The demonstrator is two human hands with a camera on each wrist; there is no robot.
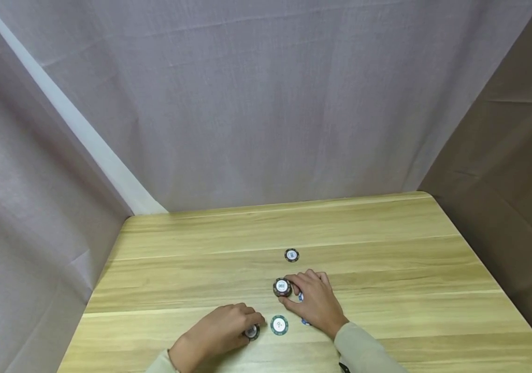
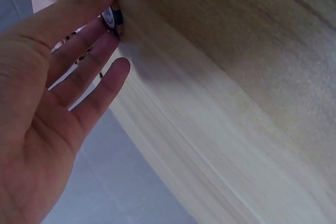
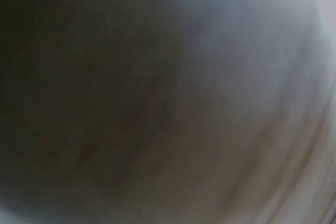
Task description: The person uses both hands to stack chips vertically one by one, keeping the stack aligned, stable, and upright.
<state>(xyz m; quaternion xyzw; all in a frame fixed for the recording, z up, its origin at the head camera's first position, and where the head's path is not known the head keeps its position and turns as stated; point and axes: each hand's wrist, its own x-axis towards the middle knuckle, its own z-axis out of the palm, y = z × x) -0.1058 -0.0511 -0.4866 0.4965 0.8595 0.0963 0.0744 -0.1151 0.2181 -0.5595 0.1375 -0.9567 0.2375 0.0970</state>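
Near the front of the table, my left hand point(image 1: 224, 330) pinches a black poker chip point(image 1: 252, 332) between thumb and fingers. In the left wrist view that chip point(image 2: 109, 18) shows edge-on between the fingertips, tilted. My right hand point(image 1: 318, 303) grips a small stack of black poker chips point(image 1: 282, 286), with thumb and index finger at its right side; the top chip reads 100. Between the hands a green-edged chip point(image 1: 279, 325) lies flat. Blue chips point(image 1: 305, 321) peek out from beneath the right hand, mostly hidden. The right wrist view is a dark blur.
Another black chip point(image 1: 291, 255) lies alone farther back on the wooden table point(image 1: 177, 264). Grey curtains point(image 1: 266, 114) hang behind the table and along its left side, and a brown one point(image 1: 508, 171) along its right.
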